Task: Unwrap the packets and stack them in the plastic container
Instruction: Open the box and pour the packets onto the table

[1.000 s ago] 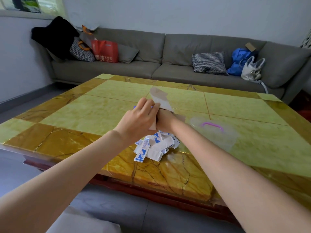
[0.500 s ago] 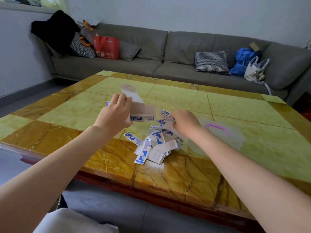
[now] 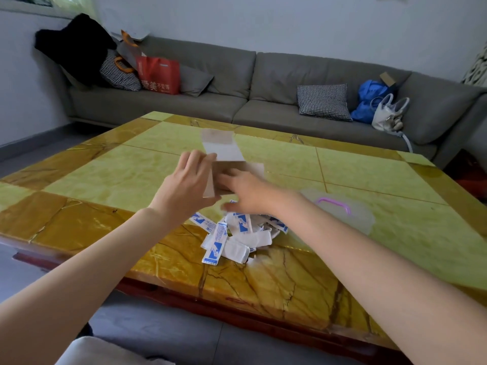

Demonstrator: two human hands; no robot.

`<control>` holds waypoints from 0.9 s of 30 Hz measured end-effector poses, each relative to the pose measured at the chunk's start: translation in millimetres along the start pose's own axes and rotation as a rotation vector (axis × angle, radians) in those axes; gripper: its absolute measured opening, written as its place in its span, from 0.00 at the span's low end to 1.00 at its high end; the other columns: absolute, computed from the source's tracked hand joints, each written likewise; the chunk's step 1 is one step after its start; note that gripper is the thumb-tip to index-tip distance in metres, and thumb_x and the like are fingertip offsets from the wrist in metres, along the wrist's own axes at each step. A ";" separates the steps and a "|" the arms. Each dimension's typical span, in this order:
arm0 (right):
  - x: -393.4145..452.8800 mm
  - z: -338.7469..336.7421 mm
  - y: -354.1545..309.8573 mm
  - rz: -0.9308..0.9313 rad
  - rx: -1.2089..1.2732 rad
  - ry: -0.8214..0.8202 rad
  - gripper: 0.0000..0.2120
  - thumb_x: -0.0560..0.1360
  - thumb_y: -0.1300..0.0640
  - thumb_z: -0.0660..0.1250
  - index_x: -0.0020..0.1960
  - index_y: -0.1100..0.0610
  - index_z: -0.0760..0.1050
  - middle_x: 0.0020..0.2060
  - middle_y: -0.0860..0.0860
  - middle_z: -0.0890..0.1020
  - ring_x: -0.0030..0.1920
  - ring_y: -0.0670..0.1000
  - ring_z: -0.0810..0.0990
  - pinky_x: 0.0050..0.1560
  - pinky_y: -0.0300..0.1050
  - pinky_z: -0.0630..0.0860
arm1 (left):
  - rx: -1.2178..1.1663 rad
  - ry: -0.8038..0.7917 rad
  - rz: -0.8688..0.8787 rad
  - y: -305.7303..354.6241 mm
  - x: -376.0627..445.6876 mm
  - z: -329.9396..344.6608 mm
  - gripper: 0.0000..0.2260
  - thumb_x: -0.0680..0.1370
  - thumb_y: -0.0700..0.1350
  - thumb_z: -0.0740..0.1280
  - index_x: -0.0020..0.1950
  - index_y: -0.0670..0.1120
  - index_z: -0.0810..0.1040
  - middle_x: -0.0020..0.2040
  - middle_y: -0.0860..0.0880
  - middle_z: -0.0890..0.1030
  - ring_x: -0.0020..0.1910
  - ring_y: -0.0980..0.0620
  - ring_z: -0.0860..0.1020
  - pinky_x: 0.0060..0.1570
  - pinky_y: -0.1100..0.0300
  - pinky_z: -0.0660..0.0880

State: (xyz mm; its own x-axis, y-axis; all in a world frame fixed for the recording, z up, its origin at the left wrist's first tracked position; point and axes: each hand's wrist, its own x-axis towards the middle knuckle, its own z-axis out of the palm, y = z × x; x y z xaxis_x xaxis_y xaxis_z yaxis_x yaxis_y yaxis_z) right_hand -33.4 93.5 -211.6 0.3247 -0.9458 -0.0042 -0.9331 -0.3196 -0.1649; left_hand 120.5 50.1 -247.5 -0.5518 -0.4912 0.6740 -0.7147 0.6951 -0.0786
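Observation:
My left hand (image 3: 188, 183) grips an open brown cardboard box (image 3: 224, 151) above the table, its flap standing up at the far side. My right hand (image 3: 246, 192) is at the box's open end, its fingers stretched toward the opening and partly blurred. Below both hands lies a loose pile of white and blue packets (image 3: 234, 237) near the table's front edge. A clear plastic container (image 3: 363, 219) with a purple handle (image 3: 333, 202) sits on the table just right of my right wrist.
The yellow-green and amber marble table (image 3: 110, 180) stretches out around the pile. Behind it runs a grey sofa (image 3: 237, 83) with a red bag (image 3: 158, 75), a checked cushion (image 3: 322, 101), a blue bag and a white handbag.
My right hand left the pile, where it dropped packets, and came back up to the box's opening. My left hand raised and turned the box. The pile has grown.

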 end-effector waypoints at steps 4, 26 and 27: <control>8.1 8.6 -5.0 0.098 -0.406 -0.187 0.23 0.76 0.55 0.62 0.70 0.55 0.63 0.68 0.57 0.66 0.67 0.57 0.66 0.66 0.48 0.66 | -0.089 0.033 0.136 9.6 -0.8 -6.8 0.35 0.63 0.52 0.76 0.63 0.37 0.70 0.52 0.39 0.74 0.52 0.47 0.67 0.40 0.51 0.79; -9.7 7.9 -7.5 -0.251 -0.351 0.326 0.14 0.74 0.67 0.61 0.59 0.60 0.75 0.54 0.58 0.79 0.57 0.57 0.75 0.57 0.50 0.72 | -0.158 0.035 -0.125 -25.0 -17.3 -1.8 0.35 0.62 0.44 0.78 0.64 0.35 0.68 0.53 0.38 0.71 0.53 0.43 0.68 0.46 0.41 0.77; -3.8 12.3 -10.7 -0.228 -0.428 0.275 0.17 0.74 0.65 0.62 0.63 0.59 0.72 0.60 0.58 0.74 0.62 0.57 0.71 0.64 0.51 0.68 | -0.155 0.048 -0.071 -21.0 -16.0 -2.2 0.35 0.62 0.44 0.78 0.64 0.35 0.68 0.53 0.39 0.70 0.52 0.45 0.68 0.46 0.43 0.77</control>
State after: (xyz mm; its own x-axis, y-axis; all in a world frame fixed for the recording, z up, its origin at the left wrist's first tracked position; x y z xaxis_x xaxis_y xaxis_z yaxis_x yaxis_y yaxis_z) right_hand -22.7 101.2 -222.0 0.5267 -0.8120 0.2515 -0.8421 -0.4582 0.2843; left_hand 145.3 44.5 -255.0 -0.4787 -0.5190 0.7081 -0.6741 0.7341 0.0823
